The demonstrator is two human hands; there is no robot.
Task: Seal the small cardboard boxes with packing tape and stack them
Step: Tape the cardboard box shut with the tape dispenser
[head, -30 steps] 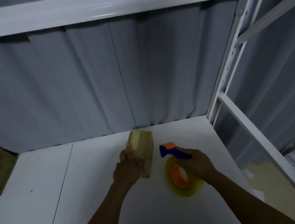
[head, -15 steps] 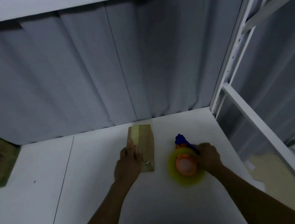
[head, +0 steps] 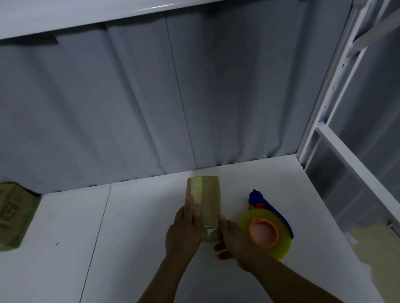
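Note:
A small brown cardboard box (head: 209, 199) lies on the white table (head: 135, 253) with a strip of yellowish tape along its top. My left hand (head: 183, 235) holds the box's left side, one finger stretched along the tape. My right hand (head: 236, 241) touches the box's near right corner, fingers bent against the near end. Right beside that hand, the tape dispenser (head: 267, 228), blue with an orange hub and a yellow roll, lies flat on the table, held by neither hand.
More taped cardboard boxes (head: 4, 219) sit at the table's far left edge. A grey curtain (head: 165, 101) hangs behind the table. A white metal rack frame (head: 354, 157) borders the right side, with flat cardboard (head: 392, 260) on the floor beyond.
My right hand laid the tape dispenser flat on the table, let it go and moved left to the box's near end. My left hand stayed on the box.

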